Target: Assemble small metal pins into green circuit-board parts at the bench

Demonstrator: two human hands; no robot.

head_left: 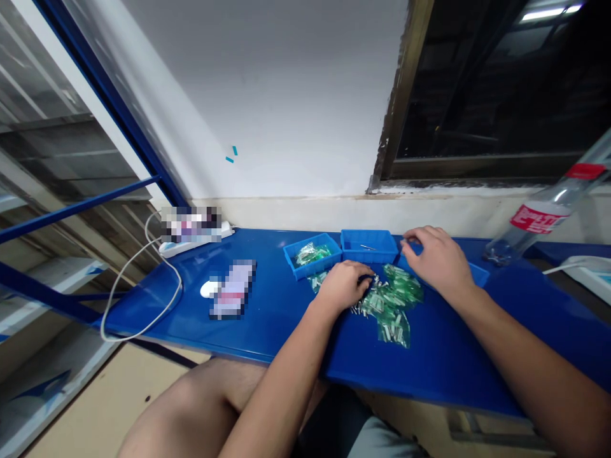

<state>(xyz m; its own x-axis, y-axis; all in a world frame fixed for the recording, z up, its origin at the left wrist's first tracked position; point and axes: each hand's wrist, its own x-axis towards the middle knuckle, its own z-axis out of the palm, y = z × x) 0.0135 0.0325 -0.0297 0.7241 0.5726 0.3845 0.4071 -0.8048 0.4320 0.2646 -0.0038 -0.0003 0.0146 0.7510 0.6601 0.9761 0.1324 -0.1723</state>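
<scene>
My left hand (344, 284) rests at the left side of a pile, its fingers curled over small silvery metal pieces (363, 306). What lies between those fingertips is too small to make out. Right beside it are small green-tinted clear plastic bags (401, 287), several with metal pieces inside. My right hand (438, 256) is over a blue tray (478, 275) on the right and hides much of it. Its thumb and fingers are bent toward each other; anything in them is hidden. A middle blue tray (367, 257) contains a thin metal item (367, 247).
A left blue tray (312, 268) carries more bags. Farther left are a phone-like blurred item (233, 289), a white round object (209, 289) and a power strip (198, 243) with a looping cable (177, 299). A clear bottle (537, 219) leans at right on the blue table (281, 318).
</scene>
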